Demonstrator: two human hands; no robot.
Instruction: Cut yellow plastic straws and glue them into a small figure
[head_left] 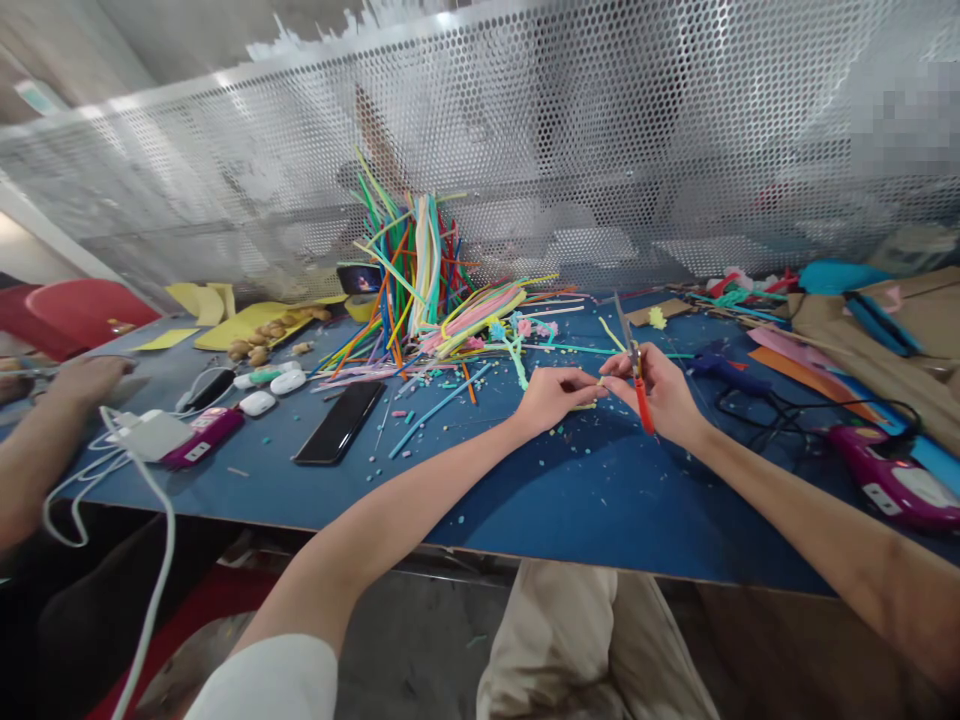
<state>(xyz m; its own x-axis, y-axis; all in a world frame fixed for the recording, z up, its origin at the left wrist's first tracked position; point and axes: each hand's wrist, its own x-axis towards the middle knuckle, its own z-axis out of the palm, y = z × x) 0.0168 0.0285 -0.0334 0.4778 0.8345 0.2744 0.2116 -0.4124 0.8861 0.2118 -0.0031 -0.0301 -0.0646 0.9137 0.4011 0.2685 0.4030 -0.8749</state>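
My left hand [551, 400] is closed in a pinch on a short pale yellow pipe cleaner [585, 406], low over the blue table. Close against it, my right hand [667, 400] holds scissors [643, 398] with red handles, their blades pointing up and away. Its thumb and fingertip also meet the pipe cleaner's end. Just beyond my hands lie a turquoise pipe-cleaner stem with small flowers [516, 352] and a loose yellow-green pipe cleaner [610, 333]. A small yellow pipe-cleaner flower [657, 317] rests behind the scissors on a piece of cardboard.
A big bunch of coloured pipe cleaners [424, 270] stands before the perforated metal screen [600, 130]. Left are a black phone [341, 425], a purple power strip [204, 437] and another person's arm [45, 440]. Right are a blue glue gun [727, 373] and another purple power strip [892, 480].
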